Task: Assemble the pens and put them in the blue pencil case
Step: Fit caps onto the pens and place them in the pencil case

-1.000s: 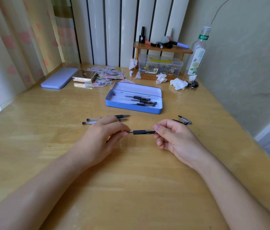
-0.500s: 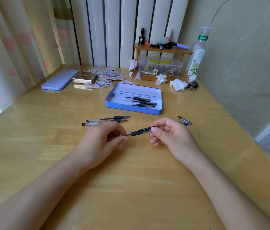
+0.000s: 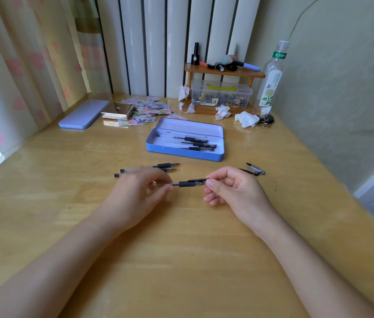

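Note:
Both hands hold one pen level above the wooden table. My left hand pinches its clear barrel end, and my right hand grips the cap end, whose black clip shows above the grip. Two uncapped pens lie just beyond my left hand. Two loose caps lie to the right of my right hand. The open blue pencil case sits behind them with several pens inside.
A lilac lid lies at the far left beside a small metal box and scattered paper slips. A wooden shelf over a clear box, crumpled tissues and a bottle stand at the back right.
The pen between my hands has swung from tilted back to level, and the cap in my right hand sits over its tip end. The hands stayed in place.

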